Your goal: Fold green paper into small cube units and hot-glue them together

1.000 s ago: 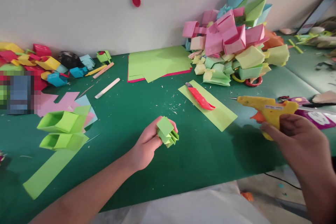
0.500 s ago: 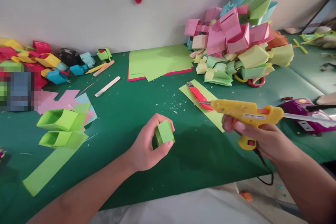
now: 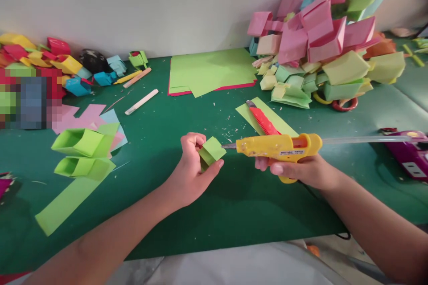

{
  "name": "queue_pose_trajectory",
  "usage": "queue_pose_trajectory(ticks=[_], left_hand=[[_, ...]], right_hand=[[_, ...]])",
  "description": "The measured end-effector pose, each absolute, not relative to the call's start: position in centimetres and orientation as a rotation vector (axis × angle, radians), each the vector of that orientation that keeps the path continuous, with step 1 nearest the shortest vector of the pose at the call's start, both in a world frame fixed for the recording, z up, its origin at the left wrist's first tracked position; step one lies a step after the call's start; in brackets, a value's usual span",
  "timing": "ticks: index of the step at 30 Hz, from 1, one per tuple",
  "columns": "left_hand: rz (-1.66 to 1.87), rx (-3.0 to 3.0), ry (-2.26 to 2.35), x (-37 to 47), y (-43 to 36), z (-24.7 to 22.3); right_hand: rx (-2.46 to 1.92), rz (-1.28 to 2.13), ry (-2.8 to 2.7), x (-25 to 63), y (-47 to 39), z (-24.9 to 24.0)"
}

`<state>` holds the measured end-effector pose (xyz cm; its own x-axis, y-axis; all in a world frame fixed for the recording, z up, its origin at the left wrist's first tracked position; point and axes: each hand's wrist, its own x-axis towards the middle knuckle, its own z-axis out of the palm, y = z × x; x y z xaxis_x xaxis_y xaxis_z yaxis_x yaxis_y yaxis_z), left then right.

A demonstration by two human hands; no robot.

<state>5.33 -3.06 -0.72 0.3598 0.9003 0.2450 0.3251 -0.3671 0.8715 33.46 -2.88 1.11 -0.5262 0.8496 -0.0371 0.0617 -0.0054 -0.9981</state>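
My left hand (image 3: 194,173) is closed around a small green paper box (image 3: 214,149), held above the middle of the table. In my right hand (image 3: 301,171) is a yellow hot glue gun (image 3: 267,145), pointing left with a clear glue stick (image 3: 354,140) sticking out of its back. Its metal nozzle is at the right edge of the box; whether they touch I cannot tell. Behind the gun, a red utility knife (image 3: 264,120) lies on a light green paper strip (image 3: 284,124). Two open green paper boxes (image 3: 95,142) stand at the left, by a long green strip (image 3: 68,209).
Green sheets (image 3: 214,69) lie over red paper by the wall. Folded pink, yellow and green paper pieces (image 3: 317,31) are heaped at the back right. More coloured pieces (image 3: 67,64) sit at the back left. A purple power strip (image 3: 406,153) is at the right edge.
My right hand has brought the glue gun leftward, so its nozzle is now at the box. My left hand has turned the box slightly. The view has shifted a little.
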Motion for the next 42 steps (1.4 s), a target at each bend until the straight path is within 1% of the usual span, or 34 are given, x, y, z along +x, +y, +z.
queue_pose_trajectory(ticks=[6,10,15,18,23,42], left_hand=[[0.865,1.668,1.166,5.5,-3.0,-0.4],[0.909,1.768,1.196,5.3,-2.9,0.2],[0.962,1.849,1.12,5.1,-2.7,0.3],[0.985,1.848,1.076,5.1,-2.7,0.3],[0.989,1.838,1.047,5.2,-2.7,0.4],[1.02,1.883,0.958,4.8,-2.8,0.2]], right_hand=[[-0.98,1.598,-1.591,33.2,-3.9,0.9],[-1.016,1.602,-1.585,33.4,-4.0,0.6],[-0.967,1.486,-1.555,34.0,-4.1,-0.3],[-0.989,1.472,-1.552,34.1,-4.1,-0.6],[-0.998,1.488,-1.606,33.9,-4.0,-0.2],[-1.046,1.292,-1.727,33.7,-3.8,0.2]])
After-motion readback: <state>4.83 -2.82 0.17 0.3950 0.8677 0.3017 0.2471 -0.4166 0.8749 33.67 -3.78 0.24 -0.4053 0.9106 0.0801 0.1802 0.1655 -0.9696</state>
